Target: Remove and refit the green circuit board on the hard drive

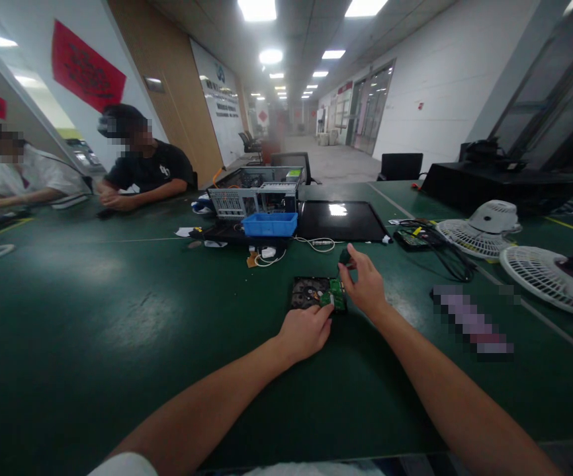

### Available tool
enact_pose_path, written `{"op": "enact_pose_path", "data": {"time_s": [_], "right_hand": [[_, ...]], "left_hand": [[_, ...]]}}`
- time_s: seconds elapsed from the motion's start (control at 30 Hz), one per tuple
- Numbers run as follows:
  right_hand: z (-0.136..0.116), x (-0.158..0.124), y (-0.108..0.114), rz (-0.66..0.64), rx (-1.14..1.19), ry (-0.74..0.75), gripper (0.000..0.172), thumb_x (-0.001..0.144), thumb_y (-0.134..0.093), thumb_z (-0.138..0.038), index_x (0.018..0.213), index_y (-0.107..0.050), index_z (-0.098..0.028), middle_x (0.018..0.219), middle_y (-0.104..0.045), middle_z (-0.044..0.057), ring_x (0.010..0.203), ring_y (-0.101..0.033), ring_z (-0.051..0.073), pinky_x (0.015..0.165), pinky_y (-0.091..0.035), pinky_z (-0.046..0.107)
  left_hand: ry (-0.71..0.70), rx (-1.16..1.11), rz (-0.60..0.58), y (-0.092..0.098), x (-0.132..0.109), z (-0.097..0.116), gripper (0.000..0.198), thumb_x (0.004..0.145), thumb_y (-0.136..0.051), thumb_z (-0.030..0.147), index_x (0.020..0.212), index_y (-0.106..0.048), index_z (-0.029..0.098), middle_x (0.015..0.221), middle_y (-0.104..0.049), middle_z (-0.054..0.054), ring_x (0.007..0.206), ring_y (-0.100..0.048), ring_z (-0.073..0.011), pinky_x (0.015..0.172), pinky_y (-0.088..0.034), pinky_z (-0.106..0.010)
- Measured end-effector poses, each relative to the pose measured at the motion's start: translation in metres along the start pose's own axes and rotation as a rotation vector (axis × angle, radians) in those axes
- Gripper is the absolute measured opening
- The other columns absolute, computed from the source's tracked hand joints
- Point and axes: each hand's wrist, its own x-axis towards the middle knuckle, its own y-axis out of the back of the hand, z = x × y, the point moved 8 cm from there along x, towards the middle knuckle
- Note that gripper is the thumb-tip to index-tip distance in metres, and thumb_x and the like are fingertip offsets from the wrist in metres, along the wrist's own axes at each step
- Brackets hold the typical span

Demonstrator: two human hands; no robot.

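Note:
A hard drive [307, 293] lies flat on the green table, its underside up, with a green circuit board [335, 287] at its right end. My left hand [307, 332] is closed at the drive's near edge, fingers pressing on the drive and the board's near corner. Just above the drive's right end, my right hand [364, 281] pinches a small screwdriver by its dark, rounded handle [345, 256]. The screwdriver's thin shaft points down toward the board; whether its tip touches the board I cannot tell.
Beyond the drive stand an opened computer case [254, 192], a blue tray [270, 225] and a flat black screen [342, 221]. White cables [322, 244] lie before them. On the right are fan parts [485, 228] and black cables [452, 258]. Two people [147, 165] sit at the left.

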Motion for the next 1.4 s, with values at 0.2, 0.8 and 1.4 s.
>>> {"op": "enact_pose_path", "data": {"time_s": [0.2, 0.8, 1.4], "right_hand": [[0.002, 0.001, 0.002, 0.021, 0.022, -0.007, 0.056, 0.096, -0.057, -0.026, 0.15, -0.04, -0.022, 0.129, -0.061, 0.015, 0.098, -0.067, 0.024, 0.089, -0.06, 0.043], [0.008, -0.001, 0.001, 0.062, 0.099, -0.037, 0.057, 0.094, -0.059, -0.024, 0.147, -0.039, -0.022, 0.137, -0.053, 0.017, 0.108, -0.065, 0.026, 0.088, -0.061, 0.045], [0.018, -0.006, -0.005, 0.045, 0.049, -0.127, 0.055, 0.094, -0.058, -0.031, 0.145, -0.038, -0.02, 0.121, -0.063, 0.015, 0.087, -0.068, 0.023, 0.079, -0.062, 0.044]], "left_hand": [[-0.016, -0.007, 0.007, 0.0, 0.0, 0.001, 0.046, 0.102, -0.04, 0.036, 0.145, -0.05, 0.024, 0.116, -0.071, -0.009, 0.095, -0.071, -0.0236, 0.08, -0.058, -0.036], [-0.014, -0.011, 0.006, 0.001, -0.001, 0.001, 0.046, 0.102, -0.041, 0.036, 0.145, -0.049, 0.024, 0.117, -0.071, -0.009, 0.096, -0.071, -0.0234, 0.08, -0.058, -0.035], [-0.019, -0.007, 0.003, 0.002, -0.001, 0.002, 0.045, 0.102, -0.04, 0.036, 0.145, -0.048, 0.025, 0.115, -0.071, -0.008, 0.093, -0.071, -0.0226, 0.078, -0.058, -0.035]]}}
